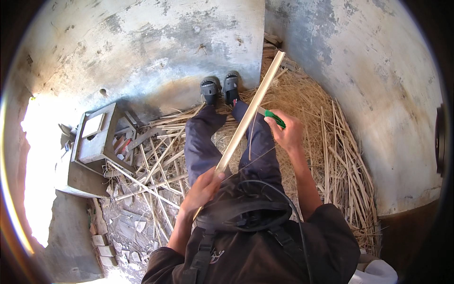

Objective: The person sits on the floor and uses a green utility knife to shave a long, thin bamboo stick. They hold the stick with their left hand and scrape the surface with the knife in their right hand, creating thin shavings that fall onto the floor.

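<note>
The long pale strip (249, 112) extends forward from the left hand (204, 190), whose fingers clamp it; its near end is unclear. The right hand (289, 131) has its fingers closed on a green-handled tool (275, 119), partly hiding it. Below these fingers lies straw (302, 92).

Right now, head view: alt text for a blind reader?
Left hand grips a long, pale strip; right hand holds a green-handled tool at the strip's edge. Straw and sticks lie around the person's legs, boxy furniture at left.
</note>
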Available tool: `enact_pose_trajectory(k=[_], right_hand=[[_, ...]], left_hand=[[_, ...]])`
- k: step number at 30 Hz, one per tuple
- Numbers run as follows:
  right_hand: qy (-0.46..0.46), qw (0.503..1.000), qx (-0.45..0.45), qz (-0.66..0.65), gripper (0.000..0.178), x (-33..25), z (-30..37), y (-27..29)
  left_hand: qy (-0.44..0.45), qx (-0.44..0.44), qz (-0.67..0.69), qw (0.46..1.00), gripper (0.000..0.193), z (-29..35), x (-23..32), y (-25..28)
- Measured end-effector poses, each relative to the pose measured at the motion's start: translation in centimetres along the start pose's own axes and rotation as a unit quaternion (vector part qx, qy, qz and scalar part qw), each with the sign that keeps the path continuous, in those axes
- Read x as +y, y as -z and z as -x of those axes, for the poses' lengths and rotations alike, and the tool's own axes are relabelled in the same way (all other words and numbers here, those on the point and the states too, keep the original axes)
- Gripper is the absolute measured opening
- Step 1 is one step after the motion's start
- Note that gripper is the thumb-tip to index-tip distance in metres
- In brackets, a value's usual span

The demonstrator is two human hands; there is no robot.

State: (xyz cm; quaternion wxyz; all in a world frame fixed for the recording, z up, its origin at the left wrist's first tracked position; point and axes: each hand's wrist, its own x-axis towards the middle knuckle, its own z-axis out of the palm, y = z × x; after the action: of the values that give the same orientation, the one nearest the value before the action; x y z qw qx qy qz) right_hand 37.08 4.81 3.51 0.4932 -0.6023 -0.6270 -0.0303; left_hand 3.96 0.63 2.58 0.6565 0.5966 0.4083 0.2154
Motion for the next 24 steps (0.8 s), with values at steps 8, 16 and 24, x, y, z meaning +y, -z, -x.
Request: enact_pose_trajectory(k=[8,16,24], right_hand=[[-0.029,0.998,0.033,0.041,0.046,4.3,-2.2,-0.9],[-0.076,0.99,0.061,0.098,0.056,9.4,-5.3,0.3],[-0.099,0.983,0.07,0.134,0.066,11.7,-7.9,-0.5]], left_hand=[[-0.014,0.002,-0.059,0.998,0.03,0.3,-1.0,0.8],[-0.013,-0.021,-0.057,0.998,0.032,0.3,-2.9,0.7],[0.028,-0.018,-0.027,0.999,0.03,-0.2,-2.3,1.1]])
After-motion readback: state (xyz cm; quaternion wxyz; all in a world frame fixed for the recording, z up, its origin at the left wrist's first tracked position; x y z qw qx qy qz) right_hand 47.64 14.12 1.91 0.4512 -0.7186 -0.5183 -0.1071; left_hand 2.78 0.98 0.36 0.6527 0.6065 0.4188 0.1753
